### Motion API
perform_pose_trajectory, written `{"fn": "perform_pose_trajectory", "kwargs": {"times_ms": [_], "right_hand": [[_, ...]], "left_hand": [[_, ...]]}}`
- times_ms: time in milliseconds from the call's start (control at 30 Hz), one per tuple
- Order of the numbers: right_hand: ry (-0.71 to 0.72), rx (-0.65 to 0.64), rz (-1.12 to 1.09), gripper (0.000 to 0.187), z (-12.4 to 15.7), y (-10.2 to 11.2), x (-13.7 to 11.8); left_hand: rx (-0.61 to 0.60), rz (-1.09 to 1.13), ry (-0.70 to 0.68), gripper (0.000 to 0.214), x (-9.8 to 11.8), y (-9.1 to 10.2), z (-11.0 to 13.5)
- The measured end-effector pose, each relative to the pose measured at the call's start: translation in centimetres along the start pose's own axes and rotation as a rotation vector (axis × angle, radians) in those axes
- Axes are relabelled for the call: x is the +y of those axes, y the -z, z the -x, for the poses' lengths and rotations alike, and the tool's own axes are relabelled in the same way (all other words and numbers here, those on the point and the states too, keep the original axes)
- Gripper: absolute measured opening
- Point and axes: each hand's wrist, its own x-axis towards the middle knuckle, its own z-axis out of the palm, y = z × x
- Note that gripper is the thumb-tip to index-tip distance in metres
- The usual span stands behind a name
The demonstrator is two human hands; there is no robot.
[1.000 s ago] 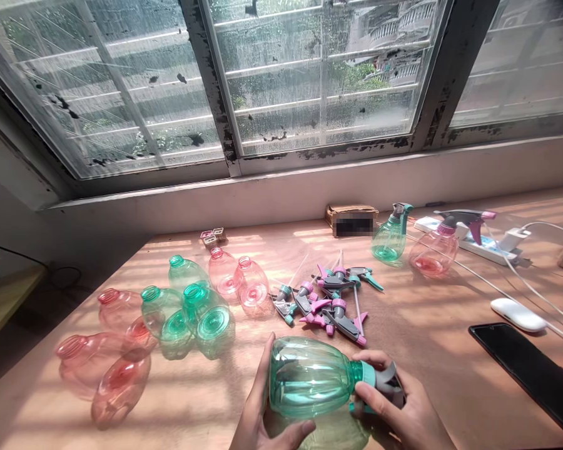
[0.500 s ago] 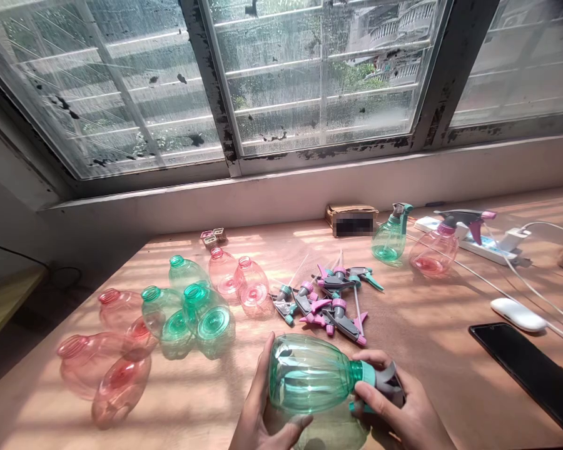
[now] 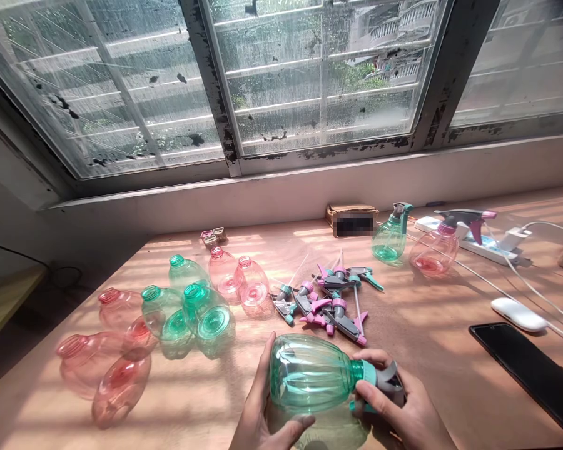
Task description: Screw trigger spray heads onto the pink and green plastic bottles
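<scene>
Both hands [image 3: 259, 409] on green bottle [image 3: 309, 375], long axis sideways, spray head [image 3: 390, 381] rightward

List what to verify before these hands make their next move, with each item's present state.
1. Left hand at the base of the green bottle: ok.
2. Right hand gripping the spray head: ok.
3. Collar seated at the bottle's neck: ok.
4. Collar fully tightened: cannot tell.
5. Bottle upright: not ok, held on its side.
6. Phone apart from both hands: ok.
</scene>
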Motion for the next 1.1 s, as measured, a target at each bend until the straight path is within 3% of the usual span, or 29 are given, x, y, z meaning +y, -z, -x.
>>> {"fn": "perform_pose_trajectory", "kwargs": {"times_ms": [467, 1100], "right_hand": [[0.001, 0.033, -0.033, 0.049, 0.1, -0.5, -0.5], [0.015, 0.002, -0.006, 0.046, 0.0, -0.1, -0.3]], "left_hand": [[-0.023, 0.039, 0.007, 0.104, 0.3, -0.1, 0.0], [0.022, -0.019, -0.001, 0.091, 1.0, -0.6, 0.0]]}}
